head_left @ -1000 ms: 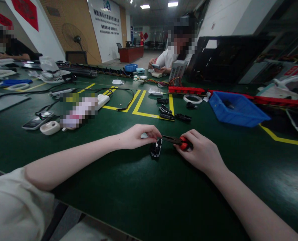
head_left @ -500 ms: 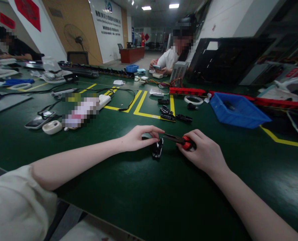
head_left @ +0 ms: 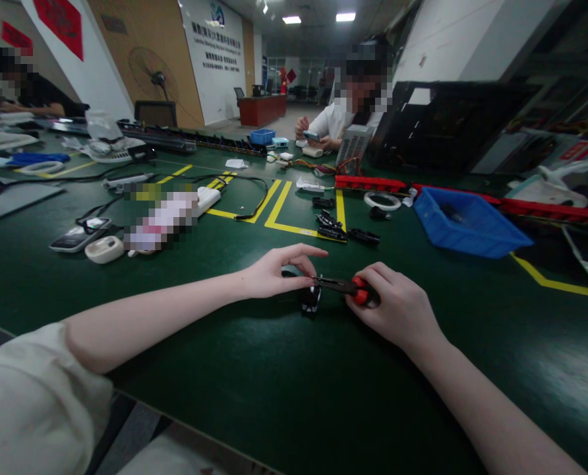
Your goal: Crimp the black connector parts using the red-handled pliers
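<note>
Long-nosed pliers with red-and-black handles are in my right hand, fingers wrapped round the grips. Their jaws point left and reach over a small black part with whitish edges, close to my left fingertips. My left hand is closed on that part, the thumb and bent fingers at its upper end, while the index finger stretches out to the right above. The fingers and jaws partly hide the part's top. Whether the jaws grip anything there, I cannot make out.
Several black parts lie beyond my hands by the yellow tape. A blue bin stands at right, near a white ring and a red strip. Phones and an earbud case lie left. A person sits opposite.
The pliers have moved down and left, from above the black part to its top. My left index finger has straightened out above; its hand has otherwise barely moved.
</note>
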